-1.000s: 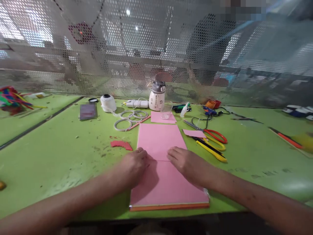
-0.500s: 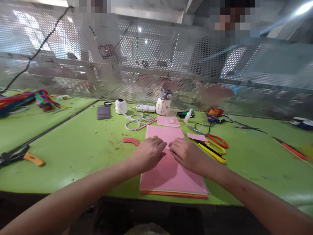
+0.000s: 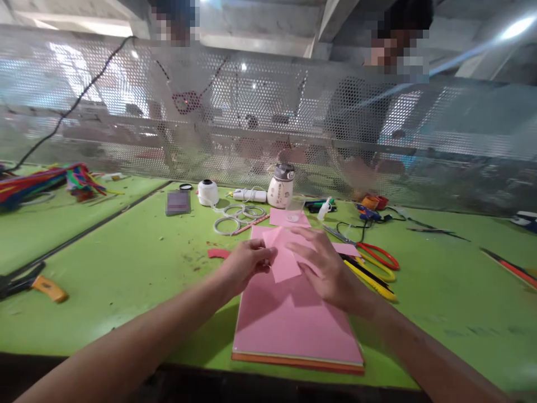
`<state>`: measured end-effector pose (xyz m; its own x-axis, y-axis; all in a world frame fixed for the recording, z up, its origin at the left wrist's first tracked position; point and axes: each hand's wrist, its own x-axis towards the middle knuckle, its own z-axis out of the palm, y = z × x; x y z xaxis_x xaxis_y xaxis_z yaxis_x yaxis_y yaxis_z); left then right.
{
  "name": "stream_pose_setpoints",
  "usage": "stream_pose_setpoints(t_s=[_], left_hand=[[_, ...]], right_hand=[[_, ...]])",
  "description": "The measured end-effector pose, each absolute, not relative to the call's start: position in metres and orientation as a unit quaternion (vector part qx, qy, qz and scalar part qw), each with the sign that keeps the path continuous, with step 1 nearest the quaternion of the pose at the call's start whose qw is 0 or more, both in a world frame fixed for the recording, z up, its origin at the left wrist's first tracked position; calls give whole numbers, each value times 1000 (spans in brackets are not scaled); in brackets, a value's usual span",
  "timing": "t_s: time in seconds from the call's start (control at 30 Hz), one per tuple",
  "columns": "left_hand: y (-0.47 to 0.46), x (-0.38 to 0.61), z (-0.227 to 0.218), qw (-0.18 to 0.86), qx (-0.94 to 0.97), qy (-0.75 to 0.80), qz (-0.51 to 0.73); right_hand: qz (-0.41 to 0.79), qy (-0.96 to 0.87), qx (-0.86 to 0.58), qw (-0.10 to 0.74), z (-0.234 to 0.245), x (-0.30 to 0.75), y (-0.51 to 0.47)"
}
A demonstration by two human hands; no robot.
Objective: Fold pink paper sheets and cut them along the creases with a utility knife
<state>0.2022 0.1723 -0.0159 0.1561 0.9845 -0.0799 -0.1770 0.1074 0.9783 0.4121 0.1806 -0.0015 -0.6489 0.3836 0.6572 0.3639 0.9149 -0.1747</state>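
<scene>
A small piece of pink paper (image 3: 282, 262) is raised above a stack of pink sheets (image 3: 296, 330) with orange layers at its bottom edge. My left hand (image 3: 248, 263) pinches the paper's left side between thumb and fingers. On the right, my right hand (image 3: 325, 266) has its fingers apart, spread over the paper's right edge; whether the thumb touches it is hard to see. Close to my right hand lie a yellow utility knife (image 3: 371, 281) and red-handled scissors (image 3: 380, 254). A curved red paper scrap (image 3: 218, 253) lies beside my left hand.
Behind the stack stand a patterned bottle (image 3: 280, 187), a clear cup (image 3: 295, 210) and a small glue bottle (image 3: 324, 209). White cord loops (image 3: 239, 215) lie left of them. Orange-handled pliers (image 3: 48, 288) rest far left. A perforated metal screen (image 3: 251, 123) runs along the back, with people beyond.
The small pink paper has been lifted off the stack and tilted up. My left hand has shifted slightly left, and my right hand's fingers have spread. The view has tipped upward.
</scene>
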Motion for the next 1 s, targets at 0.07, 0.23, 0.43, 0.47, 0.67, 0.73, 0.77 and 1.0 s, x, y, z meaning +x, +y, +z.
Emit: stream_pose_setpoints(t_s=[0.07, 0.23, 0.43, 0.47, 0.67, 0.73, 0.77, 1.0], left_hand=[[170, 204, -19, 622, 427, 431, 495], [168, 204, -23, 653, 371, 421, 508], [168, 206, -27, 673, 340, 407, 516], [168, 206, -28, 680, 334, 400, 516], [168, 208, -37, 695, 302, 380, 530], [168, 208, -38, 695, 291, 385, 533], [167, 209, -38, 696, 287, 387, 533], [165, 211, -39, 707, 286, 378, 525]], right_hand=[[16, -918, -197, 345, -8, 410, 182], [58, -923, -187, 331, -16, 411, 182], [148, -889, -245, 358, -28, 417, 181], [164, -881, -255, 363, -30, 418, 181], [248, -800, -306, 452, -29, 423, 179], [269, -785, -326, 453, -26, 421, 177], [275, -783, -334, 446, -25, 420, 176], [242, -810, -354, 401, -29, 413, 172]])
